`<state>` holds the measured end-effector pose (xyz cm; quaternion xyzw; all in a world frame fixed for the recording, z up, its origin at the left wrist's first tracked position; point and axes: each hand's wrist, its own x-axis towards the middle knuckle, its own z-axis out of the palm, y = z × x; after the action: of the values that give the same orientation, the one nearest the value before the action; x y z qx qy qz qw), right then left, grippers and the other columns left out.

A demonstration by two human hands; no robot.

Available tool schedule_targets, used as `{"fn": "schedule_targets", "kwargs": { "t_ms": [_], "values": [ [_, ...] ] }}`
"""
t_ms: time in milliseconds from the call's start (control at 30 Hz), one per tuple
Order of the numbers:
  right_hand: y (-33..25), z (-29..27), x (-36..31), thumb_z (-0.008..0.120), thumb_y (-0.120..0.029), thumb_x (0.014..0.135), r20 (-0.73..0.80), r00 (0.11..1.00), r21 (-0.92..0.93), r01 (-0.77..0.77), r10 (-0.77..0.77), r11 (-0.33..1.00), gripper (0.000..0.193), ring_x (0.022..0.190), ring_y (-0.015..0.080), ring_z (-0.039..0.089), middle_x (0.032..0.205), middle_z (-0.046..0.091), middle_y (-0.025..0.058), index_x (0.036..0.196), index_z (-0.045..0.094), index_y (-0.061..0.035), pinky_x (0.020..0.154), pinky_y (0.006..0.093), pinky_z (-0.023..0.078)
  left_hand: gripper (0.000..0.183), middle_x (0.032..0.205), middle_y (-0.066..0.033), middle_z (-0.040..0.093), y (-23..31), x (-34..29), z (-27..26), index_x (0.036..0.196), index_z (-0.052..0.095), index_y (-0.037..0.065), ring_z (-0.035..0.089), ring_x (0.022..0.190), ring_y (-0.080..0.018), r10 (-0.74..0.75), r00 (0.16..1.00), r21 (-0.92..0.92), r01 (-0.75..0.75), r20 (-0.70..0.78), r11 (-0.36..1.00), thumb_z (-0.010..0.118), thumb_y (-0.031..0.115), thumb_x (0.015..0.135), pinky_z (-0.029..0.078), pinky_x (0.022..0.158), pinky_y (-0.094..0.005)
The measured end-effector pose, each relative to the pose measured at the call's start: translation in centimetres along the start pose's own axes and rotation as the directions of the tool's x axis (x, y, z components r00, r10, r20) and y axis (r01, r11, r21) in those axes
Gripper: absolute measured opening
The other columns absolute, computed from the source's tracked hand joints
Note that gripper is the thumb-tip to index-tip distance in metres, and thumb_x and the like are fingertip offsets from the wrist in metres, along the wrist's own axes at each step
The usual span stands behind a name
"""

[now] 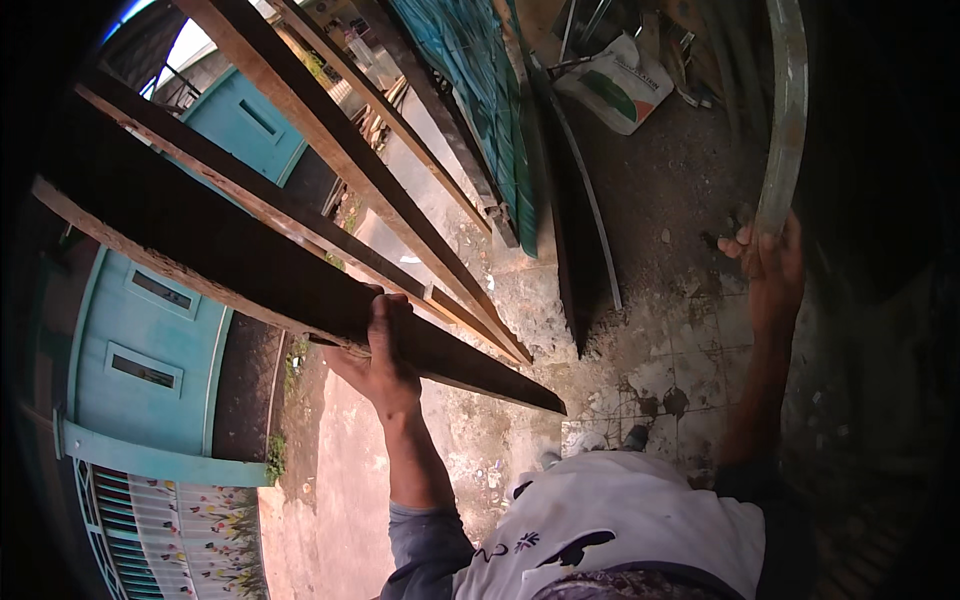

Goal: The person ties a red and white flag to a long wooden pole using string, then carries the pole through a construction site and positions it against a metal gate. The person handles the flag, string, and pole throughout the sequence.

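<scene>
My left hand (380,362) is closed round the edge of a wide, dark wooden plank (240,262). The plank slants from the upper left down to a narrow-looking end near the floor in front of my feet. On the right, my right hand (772,262) grips the lower end of a long, pale grey strip (786,110), which rises out of the top of the view. Whether the strip is metal or wood I cannot tell. Its upper end is out of sight, and some fingers of my left hand are hidden behind the plank.
Several wooden beams (385,195) lean beyond the plank. Teal sheeting (465,85) hangs at a doorway edge, with a thin strip (590,190) beside it. A white sack (622,82) lies on the dark floor. Outside stand turquoise walls (145,345) and a gate (160,530).
</scene>
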<state>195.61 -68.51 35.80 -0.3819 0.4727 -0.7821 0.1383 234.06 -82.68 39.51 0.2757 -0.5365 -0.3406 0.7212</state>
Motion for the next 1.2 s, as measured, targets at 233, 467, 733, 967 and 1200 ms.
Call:
{"fn": "schedule_targets", "kwargs": {
  "t_ms": [233, 467, 733, 967, 1200],
  "values": [
    [3.9, -13.4, -0.6, 0.061, -0.021, 0.103, -0.212, 0.929, -0.061, -0.324, 0.305, 0.944, 0.039, 0.057, 0.0115, 0.054, 0.075, 0.054, 0.0009, 0.136, 0.049, -0.0031, 0.053, 0.0327, 0.053, 0.026, 0.098, -0.0134, 0.068, -4.6, -3.4, 8.8, 0.112, 0.059, -0.004, 0.071, 0.084, -0.0228, -0.056, 0.991, -0.026, 0.060, 0.124, 0.998, 0.072, 0.007, 0.094, 0.058, 0.078, -0.0356],
    [6.2, -21.4, -3.8, 0.062, -0.019, 0.101, -0.481, 0.840, -0.230, -0.397, 0.251, 0.888, 0.037, 0.066, 0.0092, 0.055, 0.084, 0.056, 0.0026, 0.131, 0.052, -0.0012, 0.054, 0.0307, 0.052, 0.047, 0.112, -0.0103, 0.062, -8.6, -5.5, 19.0, 0.131, 0.049, -0.002, 0.062, 0.097, -0.0188, -0.030, 0.960, 0.058, 0.014, 0.280, 0.998, 0.071, 0.011, 0.092, 0.051, 0.088, -0.0332],
    [8.0, -30.3, -5.3, 0.063, -0.029, 0.099, -0.579, 0.815, -0.508, -0.388, 0.029, 0.769, 0.054, 0.082, 0.0214, 0.065, 0.104, 0.064, 0.0126, 0.142, 0.049, 0.0001, 0.065, 0.0323, 0.055, 0.065, 0.134, -0.0173, 0.052, -17.3, -4.3, 28.2, 0.147, 0.036, 0.000, 0.052, 0.125, -0.0274, 0.044, 0.946, 0.082, -0.074, 0.320, 0.994, 0.069, 0.006, 0.091, 0.040, 0.108, -0.0380],
    [6.4, -28.4, -3.7, 0.064, -0.032, 0.101, -0.642, 0.688, -0.387, -0.672, 0.339, 0.631, 0.061, 0.095, 0.0214, 0.063, 0.121, 0.059, 0.0157, 0.146, 0.047, 0.0041, 0.082, 0.0324, 0.055, 0.063, 0.128, -0.0166, 0.053, -27.3, -3.1, 32.6, 0.143, 0.036, 0.002, 0.054, 0.123, -0.0278, -0.096, 0.939, 0.134, 0.054, 0.329, 0.989, 0.067, -0.002, 0.088, 0.041, 0.108, -0.0387],
    [14.5, -32.4, -3.1, 0.063, -0.033, 0.101, -0.423, 0.884, -0.893, -0.370, -0.198, 0.257, 0.058, 0.082, 0.0204, 0.063, 0.103, 0.061, 0.0124, 0.146, 0.048, 0.0017, 0.065, 0.0328, 0.054, 0.063, 0.126, -0.0147, 0.053, -37.9, -0.1, 36.1, 0.138, 0.037, 0.003, 0.056, 0.121, -0.0273, -0.189, 0.924, 0.116, 0.159, 0.333, 0.980, 0.066, -0.008, 0.083, 0.043, 0.106, -0.0388]
  ]
}}
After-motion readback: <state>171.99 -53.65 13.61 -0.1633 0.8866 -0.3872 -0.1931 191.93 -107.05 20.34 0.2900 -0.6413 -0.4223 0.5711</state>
